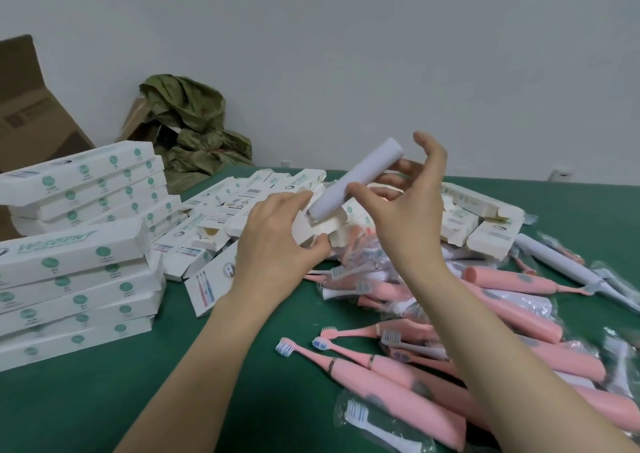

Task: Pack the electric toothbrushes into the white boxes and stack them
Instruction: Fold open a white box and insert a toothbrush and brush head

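A pale lilac electric toothbrush [353, 178] slants up to the right, its lower end inside the open mouth of a white box [320, 227]. My left hand [277, 237] grips that box from the left. My right hand [405, 206] pinches the toothbrush body with thumb and fingers, other fingers spread. Pink toothbrushes [398, 380] lie in a heap at the right. Two stacks of closed white boxes [76, 276] stand at the left.
Loose empty white boxes [221, 217] litter the middle of the green table [173, 366], with more at the right [485, 224]. Bagged brush heads [374, 425] lie near the front. A brown carton [27, 106] and a green sack [194, 123] stand by the wall.
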The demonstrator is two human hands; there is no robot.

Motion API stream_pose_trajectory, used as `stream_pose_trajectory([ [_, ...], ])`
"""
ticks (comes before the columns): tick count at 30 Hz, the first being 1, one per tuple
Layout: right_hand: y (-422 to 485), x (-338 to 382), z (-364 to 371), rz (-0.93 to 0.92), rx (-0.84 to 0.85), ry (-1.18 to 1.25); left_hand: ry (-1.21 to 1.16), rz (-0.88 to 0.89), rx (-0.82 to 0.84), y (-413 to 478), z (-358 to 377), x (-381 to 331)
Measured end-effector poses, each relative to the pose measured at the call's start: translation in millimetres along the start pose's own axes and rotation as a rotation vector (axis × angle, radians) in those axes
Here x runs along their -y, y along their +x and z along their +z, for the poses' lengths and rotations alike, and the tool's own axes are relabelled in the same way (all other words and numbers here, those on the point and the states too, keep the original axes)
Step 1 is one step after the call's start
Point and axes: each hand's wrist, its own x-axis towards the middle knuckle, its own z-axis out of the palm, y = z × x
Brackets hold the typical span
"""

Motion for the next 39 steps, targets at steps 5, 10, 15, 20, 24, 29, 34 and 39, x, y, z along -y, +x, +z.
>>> stream_pose_trajectory([
  [5, -8.8, -2.8, 5.1, -0.138, 0.055, -0.173, -0.026, 0.008, -0.002, 2.0, 1.1, -7.3],
  [10, -12.4, -7.2, 7.5, -0.321, 0.536, -0.519, -0.027, 0.004, -0.040, -1.1, -1.6, -5.9],
  [15, 13.6, -7.6, -21.2, 0.047, 0.407, -0.306, -0.030, 0.019, -0.053, -4.1, -5.7, -0.7],
  [20, 18.9, -28.3, -29.7, 0.026, 0.581, -0.750, -0.013, 0.043, -0.033, -5.1, -5.1, 2.9],
  [24, 9.6, -47.5, -21.3, -0.033, 0.791, -1.053, 0.019, 0.053, -0.028, -7.8, -6.4, 10.0],
  [29, 7.4, -51.0, -23.9, -0.061, 0.808, -1.093, 0.048, 0.045, -0.013, -8.5, -6.7, 17.2],
  [34, 3.8, -53.6, -21.9, -0.059, 0.738, -1.041, 0.055, 0.055, -0.008, -9.8, -6.4, 17.5],
  [39, 22.0, -56.6, -32.8, -0.021, 0.463, -0.983, 0.034, 0.051, -0.021, -9.7, -5.9, 18.3],
])
